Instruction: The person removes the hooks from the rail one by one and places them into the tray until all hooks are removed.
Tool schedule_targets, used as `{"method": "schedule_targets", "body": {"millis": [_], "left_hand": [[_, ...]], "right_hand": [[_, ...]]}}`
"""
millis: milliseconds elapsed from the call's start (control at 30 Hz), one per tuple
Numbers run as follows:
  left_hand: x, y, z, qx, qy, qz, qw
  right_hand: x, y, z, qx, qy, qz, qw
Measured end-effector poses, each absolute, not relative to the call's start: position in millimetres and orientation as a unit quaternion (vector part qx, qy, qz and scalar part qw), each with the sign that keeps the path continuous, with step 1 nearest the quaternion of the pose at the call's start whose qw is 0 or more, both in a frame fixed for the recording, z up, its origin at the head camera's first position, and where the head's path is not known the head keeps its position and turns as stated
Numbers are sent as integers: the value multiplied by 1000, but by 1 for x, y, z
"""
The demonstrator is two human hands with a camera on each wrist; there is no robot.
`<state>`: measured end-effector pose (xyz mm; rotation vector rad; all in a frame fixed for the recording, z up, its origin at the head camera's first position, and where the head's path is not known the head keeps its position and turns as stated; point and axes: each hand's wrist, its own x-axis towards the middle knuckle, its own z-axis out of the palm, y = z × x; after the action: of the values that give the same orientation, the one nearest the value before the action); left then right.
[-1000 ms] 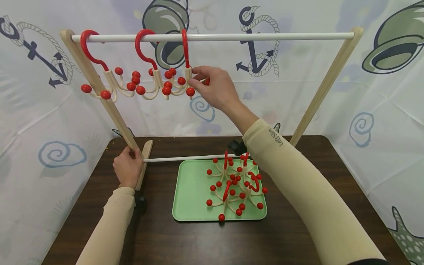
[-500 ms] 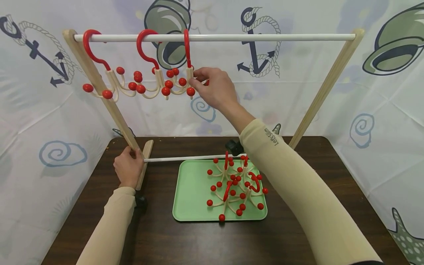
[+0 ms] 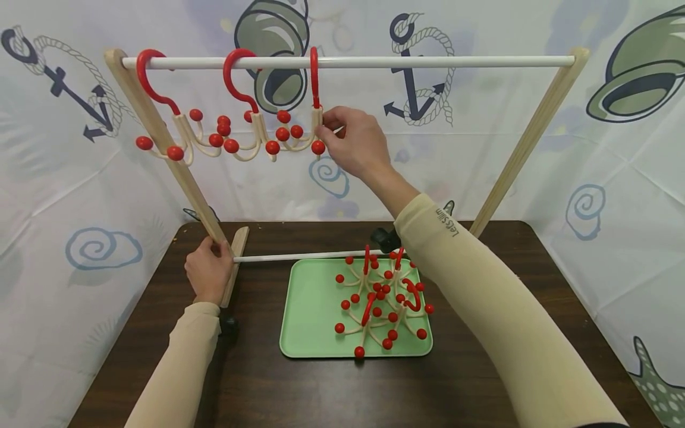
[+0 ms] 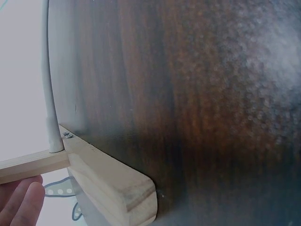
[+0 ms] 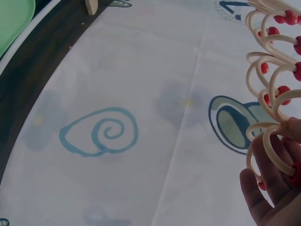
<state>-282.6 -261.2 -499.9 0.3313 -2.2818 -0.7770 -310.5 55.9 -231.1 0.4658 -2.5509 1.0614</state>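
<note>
the third hook [image 3: 314,113] now sits a little further right along the white rail [image 3: 428,60], the right hand [image 3: 355,142] pinching its stem while the left hand [image 3: 207,270] grips the rack's left leg [image 3: 176,172], leaving three hung and a pile waiting in the green tray [image 3: 310,309].

staged booth: nautical-print backdrop sheets [image 3: 615,178]

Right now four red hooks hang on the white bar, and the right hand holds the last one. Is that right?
Not quite. The head view shows three red hooks on the white bar, not four. The right hand does hold the last one.
</note>
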Motion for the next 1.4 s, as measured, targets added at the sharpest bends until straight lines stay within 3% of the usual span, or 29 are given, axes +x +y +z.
{"method": "schedule_targets", "body": {"millis": [467,833,1167,1400], "left_hand": [[-283,-262,-503,131,-881,-298,343],[-285,-262,-500,123,-880,-300,348],[-285,-262,-499,125,-879,-306,343],[-284,-262,-500,131,-881,-304,339]], "right_hand": [[-302,70,-223,158,-883,392,203],[-290,95,-223,205,-845,425,251],[-268,115,-263,260,-809,460,258],[-252,116,-307,280,-806,482,202]]}}
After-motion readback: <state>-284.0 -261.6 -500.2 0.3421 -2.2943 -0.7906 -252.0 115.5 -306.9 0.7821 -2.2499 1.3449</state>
